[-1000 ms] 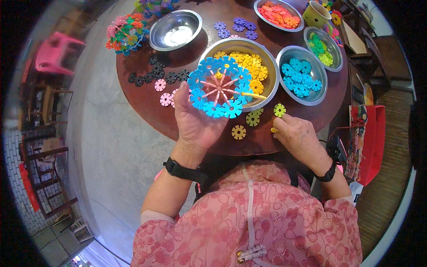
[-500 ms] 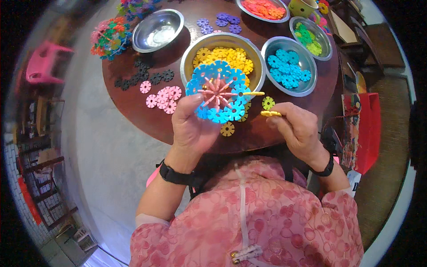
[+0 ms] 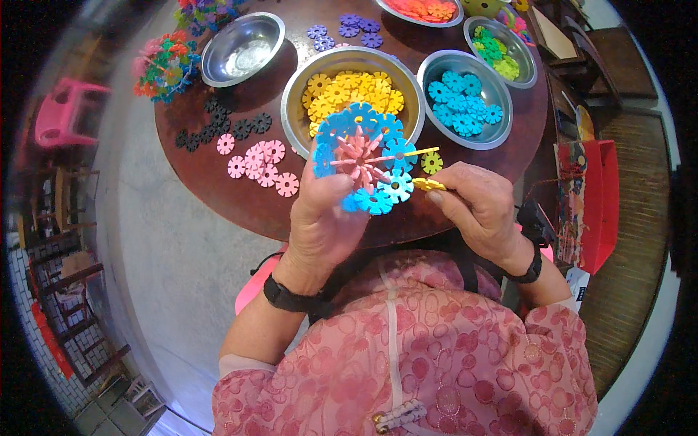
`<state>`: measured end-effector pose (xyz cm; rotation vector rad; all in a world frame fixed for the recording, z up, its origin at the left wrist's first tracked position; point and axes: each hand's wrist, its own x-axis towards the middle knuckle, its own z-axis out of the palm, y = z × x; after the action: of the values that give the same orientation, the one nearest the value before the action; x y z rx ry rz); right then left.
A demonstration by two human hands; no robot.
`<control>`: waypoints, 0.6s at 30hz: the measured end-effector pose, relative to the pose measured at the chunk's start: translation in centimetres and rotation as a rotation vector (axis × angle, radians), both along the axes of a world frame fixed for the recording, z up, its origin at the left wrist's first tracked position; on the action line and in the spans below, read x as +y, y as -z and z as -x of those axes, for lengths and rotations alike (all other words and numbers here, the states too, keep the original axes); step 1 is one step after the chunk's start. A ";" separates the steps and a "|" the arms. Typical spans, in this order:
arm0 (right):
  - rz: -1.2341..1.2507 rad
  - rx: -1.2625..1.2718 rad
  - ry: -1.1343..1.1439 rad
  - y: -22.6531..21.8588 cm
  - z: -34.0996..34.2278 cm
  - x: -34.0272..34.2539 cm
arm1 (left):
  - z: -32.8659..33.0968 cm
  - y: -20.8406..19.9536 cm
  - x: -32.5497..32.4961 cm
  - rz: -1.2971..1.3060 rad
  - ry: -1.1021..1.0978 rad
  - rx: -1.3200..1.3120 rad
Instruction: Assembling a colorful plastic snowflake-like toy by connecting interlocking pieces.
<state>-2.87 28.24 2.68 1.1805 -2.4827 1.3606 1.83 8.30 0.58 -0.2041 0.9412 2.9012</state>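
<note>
Taking the blue-and-pink wheel [image 3: 366, 195] as the clock's centre, with twelve toward the far edge of the brown worktop [image 3: 207, 160], the left hand [image 3: 327, 207] is at seven. Its grip is closed on the wheel's blue rim, thumb across the front, holding the piece up before the bowls. A yellow disc seen edge-on [image 3: 422, 152] sticks out of the rim toward three.

At four, the right hand [image 3: 483, 207] has its grip pinched on a second yellow disc [image 3: 427, 184], right by the rim; whether they touch I cannot tell. A lime disc [image 3: 432, 168] lies at three.

The steel bowl of yellow discs [image 3: 349, 61] is at twelve, with purple discs [image 3: 350, 31] beyond it. Toward one is the bowl of orange-red discs [image 3: 425, 25]; at two, the bowl of blue discs [image 3: 496, 87], and farther out the bowl of green discs [image 3: 525, 55]. Pink discs [image 3: 254, 164] lie at nine, black discs [image 3: 219, 120] between nine and ten.

For writing, look to four, past the right wristband [image 3: 534, 267]: a white item [image 3: 578, 285] carries dark marks, too small to read. Above it, a red bag [image 3: 600, 211] shows a multicoloured side.
</note>
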 end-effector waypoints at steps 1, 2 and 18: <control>0.001 0.000 -0.002 0.0 -0.1 0.0 | 0.0 0.0 0.1 -0.035 -0.019 0.015; -0.012 -0.034 0.006 -0.1 -0.2 -0.1 | -0.1 0.0 0.1 -0.071 -0.039 0.031; 0.002 -0.110 0.051 0.0 -0.6 0.0 | -0.3 -0.8 0.6 -0.039 -0.096 -0.011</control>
<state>-2.27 28.20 2.65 1.0617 -2.5655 1.4511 2.18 8.93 1.41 -0.2700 0.8970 2.9991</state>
